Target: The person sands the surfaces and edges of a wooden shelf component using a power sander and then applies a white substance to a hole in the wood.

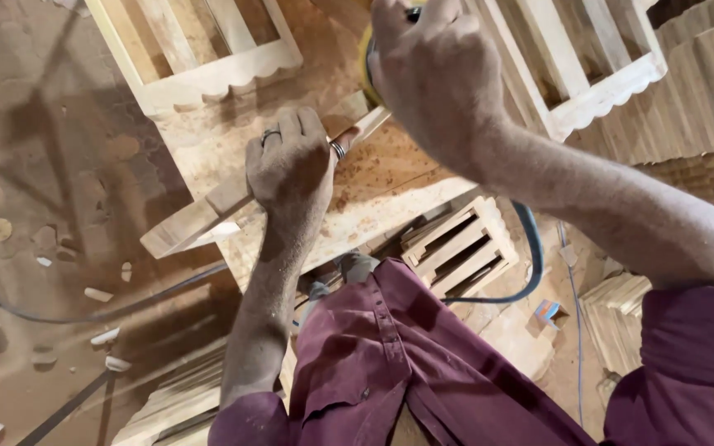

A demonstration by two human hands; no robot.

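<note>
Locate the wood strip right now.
Head view, centre-left: the wood strip lies slantwise on the dusty bench, clamped under the left hand, its far end beneath the right hand with the sander.

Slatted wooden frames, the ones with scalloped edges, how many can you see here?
3. One frame lies at top left, one at top right beside the right hand, and a smaller one sits below the workbench. Others may be hidden in the stacks.
</note>
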